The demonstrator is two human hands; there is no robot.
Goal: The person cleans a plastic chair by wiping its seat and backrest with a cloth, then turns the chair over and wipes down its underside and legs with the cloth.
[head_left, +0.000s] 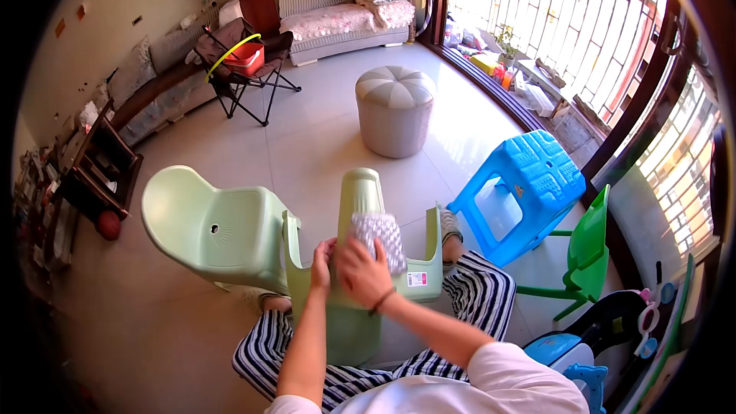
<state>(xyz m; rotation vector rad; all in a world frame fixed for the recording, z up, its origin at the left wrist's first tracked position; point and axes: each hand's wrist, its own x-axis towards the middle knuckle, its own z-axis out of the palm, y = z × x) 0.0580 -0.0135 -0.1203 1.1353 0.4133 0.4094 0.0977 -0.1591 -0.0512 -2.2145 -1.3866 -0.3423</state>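
Observation:
A pale green plastic chair (361, 193) stands between my knees, with a small white label on its right side. A grey-and-white checked cloth (381, 241) lies against its upright middle part. My right hand (363, 274) presses on the cloth and grips its near edge, slightly blurred. My left hand (323, 264) holds the left edge of that middle part, its fingers partly hidden behind it. Close by on the left is a second pale green chair (238, 222) with a rounded backrest.
To the right are a blue plastic stool (540, 165) and a green chair (589, 261). A round grey pouf (394, 119) stands ahead. Farther back are a folding chair (268, 69) holding a red basket (247, 59), and a sofa (345, 19). Barred windows line the right.

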